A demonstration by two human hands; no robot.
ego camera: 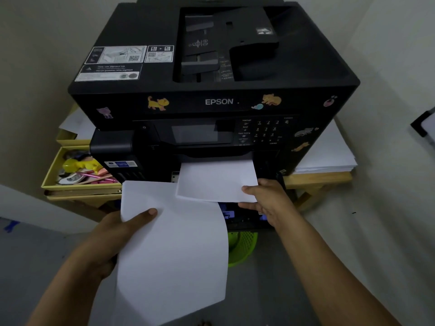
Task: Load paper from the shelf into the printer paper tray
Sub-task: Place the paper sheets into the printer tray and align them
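At black printer [211, 102] | left hand [122, 229], right hand [266, 201] pinch smooth white sheets [171, 243]

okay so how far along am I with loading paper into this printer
Done: paper is off the shelf, and the tray below the printer looks pulled open. In hand: your left hand holds a large sheet; your right hand grips a smaller sheet sticking out of the printer's front slot. Left: no paper visibly lies in the tray yet, so seat it and close the tray.

Black printer [211, 67], white paper [171, 250]
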